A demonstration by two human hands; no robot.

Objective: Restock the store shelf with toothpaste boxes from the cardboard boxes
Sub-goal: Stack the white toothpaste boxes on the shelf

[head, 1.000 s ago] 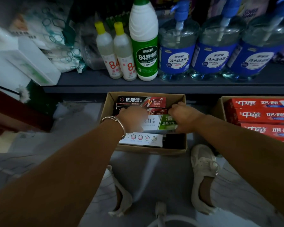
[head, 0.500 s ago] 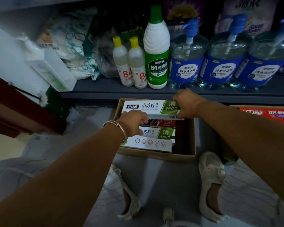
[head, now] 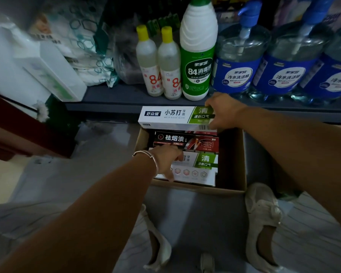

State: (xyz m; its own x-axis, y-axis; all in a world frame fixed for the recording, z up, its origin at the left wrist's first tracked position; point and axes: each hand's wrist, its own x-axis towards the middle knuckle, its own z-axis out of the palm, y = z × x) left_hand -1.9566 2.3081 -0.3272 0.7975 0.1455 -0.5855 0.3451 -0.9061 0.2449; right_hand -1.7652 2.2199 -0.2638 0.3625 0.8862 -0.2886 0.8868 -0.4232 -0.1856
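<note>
Head view: right hand pinches the green end of a white-green toothpaste box, fingers curled over its top edge, box held level just above the far rim of the cardboard box and in front of the shelf. Left hand is down inside the carton, fingers spread loosely over the stacked boxes, thumb on a white box. Black-red box lies just beyond those fingers.
</note>
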